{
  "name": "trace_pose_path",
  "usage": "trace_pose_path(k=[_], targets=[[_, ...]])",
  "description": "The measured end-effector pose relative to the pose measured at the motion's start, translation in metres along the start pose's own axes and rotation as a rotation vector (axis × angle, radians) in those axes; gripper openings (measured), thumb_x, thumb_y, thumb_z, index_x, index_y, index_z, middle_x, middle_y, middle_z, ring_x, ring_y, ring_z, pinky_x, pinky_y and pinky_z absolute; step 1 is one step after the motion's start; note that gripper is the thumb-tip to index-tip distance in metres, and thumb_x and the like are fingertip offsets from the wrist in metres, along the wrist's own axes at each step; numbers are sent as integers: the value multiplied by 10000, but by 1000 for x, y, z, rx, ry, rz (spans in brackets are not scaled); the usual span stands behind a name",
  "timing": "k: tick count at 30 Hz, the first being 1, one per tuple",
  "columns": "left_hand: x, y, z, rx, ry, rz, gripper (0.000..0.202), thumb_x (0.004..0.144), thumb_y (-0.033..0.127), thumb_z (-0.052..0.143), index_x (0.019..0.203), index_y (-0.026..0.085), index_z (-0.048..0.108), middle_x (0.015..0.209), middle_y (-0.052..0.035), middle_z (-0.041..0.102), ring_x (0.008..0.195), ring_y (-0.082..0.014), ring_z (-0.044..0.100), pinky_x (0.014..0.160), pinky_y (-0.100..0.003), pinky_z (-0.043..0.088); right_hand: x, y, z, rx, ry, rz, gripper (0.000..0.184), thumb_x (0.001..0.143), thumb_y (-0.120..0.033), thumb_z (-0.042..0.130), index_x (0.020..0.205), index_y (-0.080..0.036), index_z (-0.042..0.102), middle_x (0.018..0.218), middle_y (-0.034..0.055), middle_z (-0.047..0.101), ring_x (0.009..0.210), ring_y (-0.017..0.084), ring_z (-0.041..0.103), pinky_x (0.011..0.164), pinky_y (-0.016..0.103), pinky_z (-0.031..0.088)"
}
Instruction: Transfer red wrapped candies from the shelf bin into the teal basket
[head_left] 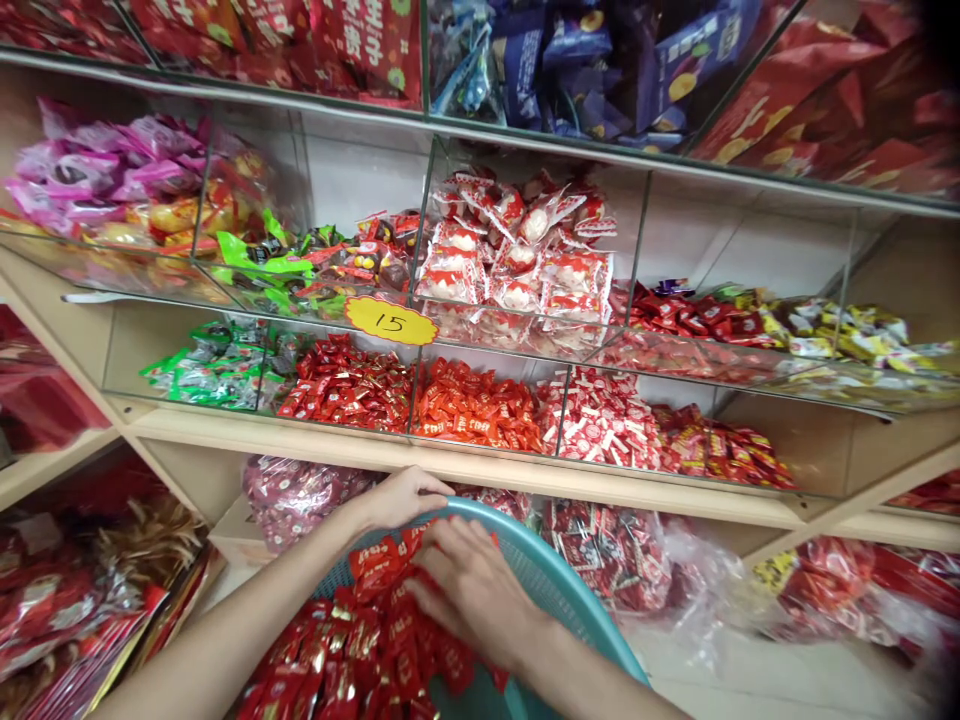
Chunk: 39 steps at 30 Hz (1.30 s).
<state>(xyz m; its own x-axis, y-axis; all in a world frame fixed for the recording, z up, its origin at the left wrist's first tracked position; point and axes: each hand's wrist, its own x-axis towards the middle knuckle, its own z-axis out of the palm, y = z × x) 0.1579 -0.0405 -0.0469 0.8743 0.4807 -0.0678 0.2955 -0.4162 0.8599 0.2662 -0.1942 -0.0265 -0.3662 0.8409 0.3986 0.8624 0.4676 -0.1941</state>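
From my end I count two bare hands, one teal plastic basket (581, 590) and one yellow price tag (391, 320) marked 15. The red-wrapped candies (337, 640) lie heaped in the basket, too many and too overlapped for me to number. My left hand (409, 497) is at the far rim, its fingers curled over it. My right hand (476, 580) is down inside, fingers bent and slightly spread on the brighter red packets; the tips are buried, so I cannot tell whether they have hold of any. Beyond, the lowest display row carries five piles: green packets (217, 365), dark red candies (352, 385), orange-red candies (476, 405), red-and-white candies (604, 415) and red-and-yellow candies (724, 445). Above them sit purple packets (112, 160) at the left and clear red-and-white packets (517, 260) mid-row, with blue bags (592, 70) higher up. A pale wooden shelf edge (480, 475) and clear panels stand between the basket and the lowest piles. Under that edge, one maroon bag (300, 495) and another stuffed bag (607, 555) crowd the basket's far side. My right hand and forearm hide part of the basket's inside.
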Motion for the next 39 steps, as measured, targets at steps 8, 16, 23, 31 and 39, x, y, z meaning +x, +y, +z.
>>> trace_pose_path(k=[8, 16, 23, 31, 39], targets=[[3, 2, -3, -17, -71, -37, 358, 770, 360, 532, 1000, 131, 682, 929, -28, 695, 739, -159, 581, 692, -223, 421, 44, 80, -54, -55, 152, 199, 175, 875, -238, 439, 934, -185, 594, 902, 71, 574, 856, 193, 496, 760, 313, 380], [1, 7, -3, 16, -72, -46, 352, 771, 388, 518, 940, 141, 703, 873, -22, 701, 741, -161, 574, 663, -206, 417, 109, 123, -47, -341, 46, 462, 213, 850, -296, 471, 941, -174, 621, 987, 108, 583, 930, 219, 510, 778, 311, 373], [0, 1, -2, 20, -34, -59, 354, 767, 394, 515, 960, 161, 698, 864, -9, 699, 710, -154, 565, 638, -204, 407, 124, 124, -30, -246, 92, 650, 194, 802, -247, 493, 868, -152, 648, 960, 139, 626, 897, 229, 559, 731, 305, 388], [1, -4, 2, 41, 13, -38, 349, 769, 366, 511, 967, 143, 691, 885, -27, 701, 741, -165, 590, 664, -217, 428, 93, 124, -47, 318, 475, 606, 190, 759, -276, 521, 750, -155, 667, 816, 62, 676, 763, 169, 594, 735, 266, 415], [-2, 10, 4, -211, 149, 20, 329, 772, 389, 545, 919, 127, 681, 932, -61, 687, 850, -188, 597, 766, -266, 441, 51, 69, -31, 1345, 504, 765, 275, 623, -380, 703, 771, -155, 645, 710, 12, 647, 671, 137, 608, 655, 263, 490]])
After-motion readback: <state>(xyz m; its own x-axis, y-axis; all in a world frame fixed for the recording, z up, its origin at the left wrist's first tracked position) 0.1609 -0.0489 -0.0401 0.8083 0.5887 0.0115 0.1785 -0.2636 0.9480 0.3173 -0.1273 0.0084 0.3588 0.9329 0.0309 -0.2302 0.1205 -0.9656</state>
